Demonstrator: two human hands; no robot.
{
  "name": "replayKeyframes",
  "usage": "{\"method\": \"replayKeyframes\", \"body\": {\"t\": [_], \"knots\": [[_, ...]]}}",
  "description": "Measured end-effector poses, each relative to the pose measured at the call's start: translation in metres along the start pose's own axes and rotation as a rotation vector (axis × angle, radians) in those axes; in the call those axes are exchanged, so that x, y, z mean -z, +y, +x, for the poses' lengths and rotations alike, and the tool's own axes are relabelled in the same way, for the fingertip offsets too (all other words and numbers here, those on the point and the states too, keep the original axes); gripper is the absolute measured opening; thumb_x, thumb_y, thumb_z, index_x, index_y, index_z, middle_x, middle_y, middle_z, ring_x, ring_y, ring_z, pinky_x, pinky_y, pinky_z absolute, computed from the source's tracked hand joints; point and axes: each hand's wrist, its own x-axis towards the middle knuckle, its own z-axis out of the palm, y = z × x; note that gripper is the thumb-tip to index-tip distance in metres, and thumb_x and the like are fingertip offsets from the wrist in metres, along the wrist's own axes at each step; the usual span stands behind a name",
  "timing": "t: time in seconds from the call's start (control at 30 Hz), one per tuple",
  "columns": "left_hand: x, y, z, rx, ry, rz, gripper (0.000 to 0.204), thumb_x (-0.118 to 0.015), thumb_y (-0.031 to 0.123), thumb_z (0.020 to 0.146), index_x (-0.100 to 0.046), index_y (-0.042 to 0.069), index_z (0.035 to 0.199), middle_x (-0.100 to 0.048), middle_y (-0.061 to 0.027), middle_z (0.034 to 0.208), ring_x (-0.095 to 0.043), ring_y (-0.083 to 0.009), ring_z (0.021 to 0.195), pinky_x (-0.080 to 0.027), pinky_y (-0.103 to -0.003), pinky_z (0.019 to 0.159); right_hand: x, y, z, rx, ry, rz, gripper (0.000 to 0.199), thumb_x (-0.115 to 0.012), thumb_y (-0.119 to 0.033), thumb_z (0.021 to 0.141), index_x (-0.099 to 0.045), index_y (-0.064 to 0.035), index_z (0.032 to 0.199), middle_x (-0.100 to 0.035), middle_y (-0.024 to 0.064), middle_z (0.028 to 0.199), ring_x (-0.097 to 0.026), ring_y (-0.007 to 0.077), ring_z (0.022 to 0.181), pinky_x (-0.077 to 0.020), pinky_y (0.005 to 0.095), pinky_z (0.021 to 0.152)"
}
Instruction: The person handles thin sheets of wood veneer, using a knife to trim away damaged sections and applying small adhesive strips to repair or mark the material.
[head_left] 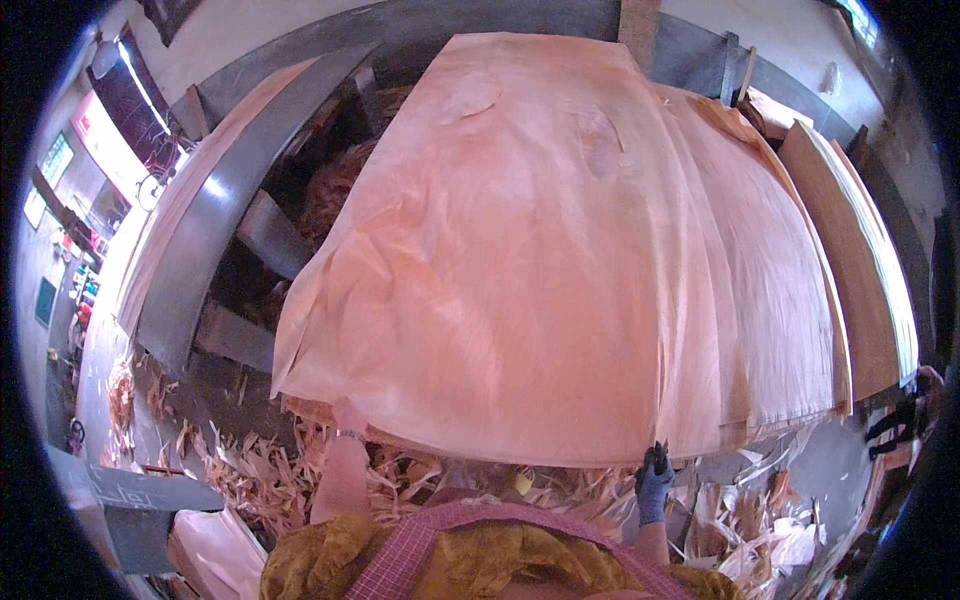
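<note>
One bare left hand point(347, 415) and one gloved right hand point(655, 472), with one wristband point(351, 435). One large top veneer sheet point(520, 260). Wood scraps point(262, 482) too many to count.

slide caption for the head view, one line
Bare left hand and gloved right hand at the near edge of a large pinkish sheet, scraps strewn below.

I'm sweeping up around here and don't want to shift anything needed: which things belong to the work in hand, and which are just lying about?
In the work:
- Large wood veneer sheet, left hand and gloved right hand at its near edge
- Probably the overlapping veneer sheets beside it

Apparently lying about:
- Torn veneer strips on the floor
- Pale scrap, lower right
</note>
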Motion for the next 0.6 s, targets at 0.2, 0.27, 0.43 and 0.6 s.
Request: {"method": "replayKeyframes", "body": {"t": [0.2,0.27,0.43,0.6], "knots": [[-0.013,-0.050,0.097,0.149,-0.023,-0.383,0.042,-0.051,0.010,0.087,-0.051,0.002,0.128,-0.055,-0.0238,0.130,-0.053,-0.0366,0.120,-0.044,-0.045,0.102,-0.065,-0.014,0.071,0.001,-0.102,0.035,0.035,-0.064,-0.028,0.095,-0.062,-0.0098,0.124,-0.048,-0.0044,0.058,-0.040,0.0052,0.040,-0.0284,0.0232,0.035],[0.003,-0.030,0.105,0.183,-0.062,-0.508,0.043,-0.053,0.008,0.087,-0.050,0.001,0.129,-0.055,-0.0234,0.130,-0.053,-0.0373,0.120,-0.042,-0.045,0.104,-0.073,-0.045,0.070,-0.100,-0.124,0.097,0.030,-0.063,-0.028,0.095,-0.064,-0.0124,0.121,-0.047,-0.0048,0.057,-0.041,0.0053,0.040,-0.0284,0.0235,0.034],[0.053,0.014,0.060,0.237,0.015,-0.525,0.035,-0.052,0.010,0.088,-0.054,0.002,0.123,-0.058,-0.0216,0.124,-0.054,-0.0359,0.117,-0.043,-0.046,0.103,-0.032,0.003,0.033,-0.087,-0.055,0.231,0.034,-0.065,-0.024,0.094,-0.061,-0.0111,0.125,-0.049,-0.0055,0.062,-0.041,0.0047,0.043,-0.0311,0.0222,0.038],[0.022,-0.006,0.044,0.134,0.064,-0.313,0.028,-0.049,0.014,0.090,-0.059,0.003,0.114,-0.061,-0.0215,0.116,-0.057,-0.0336,0.113,-0.046,-0.046,0.098,-0.025,0.058,-0.010,0.118,0.087,0.058,0.035,-0.065,-0.018,0.094,-0.060,-0.0083,0.127,-0.057,-0.0050,0.072,-0.040,0.0039,0.046,-0.0324,0.0217,0.042]]}}
